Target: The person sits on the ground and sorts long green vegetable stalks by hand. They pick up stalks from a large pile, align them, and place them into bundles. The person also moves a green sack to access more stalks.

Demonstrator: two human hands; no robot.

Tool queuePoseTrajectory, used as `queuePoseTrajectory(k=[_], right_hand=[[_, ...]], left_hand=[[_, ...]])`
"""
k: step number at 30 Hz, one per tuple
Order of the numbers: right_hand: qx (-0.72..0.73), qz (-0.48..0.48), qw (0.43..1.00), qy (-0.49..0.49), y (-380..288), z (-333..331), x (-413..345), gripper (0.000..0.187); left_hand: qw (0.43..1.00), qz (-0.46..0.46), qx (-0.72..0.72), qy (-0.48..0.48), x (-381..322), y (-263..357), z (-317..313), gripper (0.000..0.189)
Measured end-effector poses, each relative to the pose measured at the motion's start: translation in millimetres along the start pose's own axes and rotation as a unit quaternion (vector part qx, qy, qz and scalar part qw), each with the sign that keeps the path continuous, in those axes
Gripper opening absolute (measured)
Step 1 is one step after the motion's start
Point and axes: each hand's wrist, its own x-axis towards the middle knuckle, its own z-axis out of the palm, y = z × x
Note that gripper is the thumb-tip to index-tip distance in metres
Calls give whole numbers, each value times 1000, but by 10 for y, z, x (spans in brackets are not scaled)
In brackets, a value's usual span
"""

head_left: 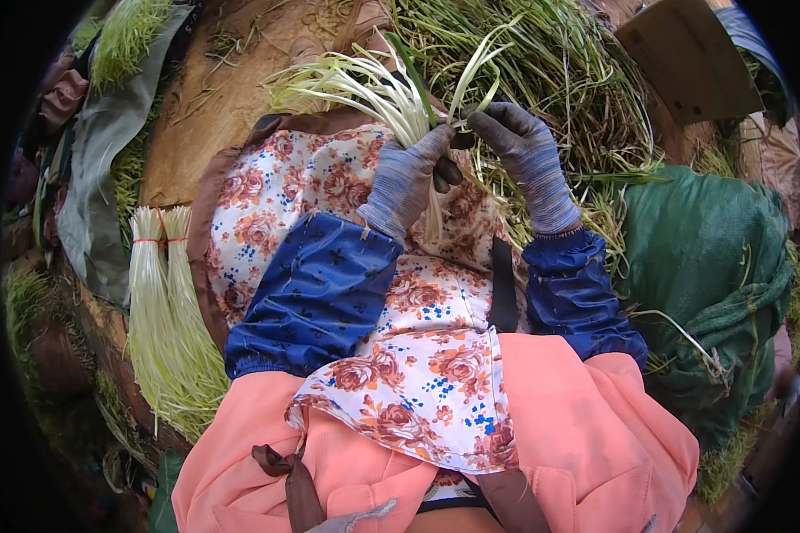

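Note:
My left hand [410, 176], in a blue-grey knit glove with dark fingertips, is closed around a bunch of blanched white-and-yellow shoots [380, 93], which look like garlic chives. Their pale tips fan out to the upper left, and the lower ends emerge below my fist. One dark green blade [410, 73] stands among them. Close beside it, my right hand [523, 153], gloved alike, pinches a pale shoot [470, 80] between thumb and fingers. Its bent leaves rise above both hands. Where the right fingertips meet the stem is partly hidden. Both hands are over my floral apron [347, 170].
A large heap of loose green shoots [540, 60] lies ahead to the right. Two bundles of pale shoots [167, 313], tied with red bands, are at left. A full green sack [697, 266] stands at right, below a cardboard piece [690, 60]. Grey sheeting [100, 173] hangs far left.

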Motion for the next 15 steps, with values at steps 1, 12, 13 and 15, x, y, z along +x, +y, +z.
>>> queuePoseTrajectory(k=[1,12,13,15], right_hand=[[43,-15,999,17,7,-24,-55,23],[-187,43,971,143,410,-1048,-538,27],[-83,-21,986,145,176,-725,-478,30],[-138,-51,988,54,-127,-363,-244,32]], left_hand=[[1000,4,-30,4,28,-5,11,21],[996,23,-46,-69,213,99,54,22],[997,14,-27,-70,121,67,54,23],[996,4,21,-84,43,127,124,25]])
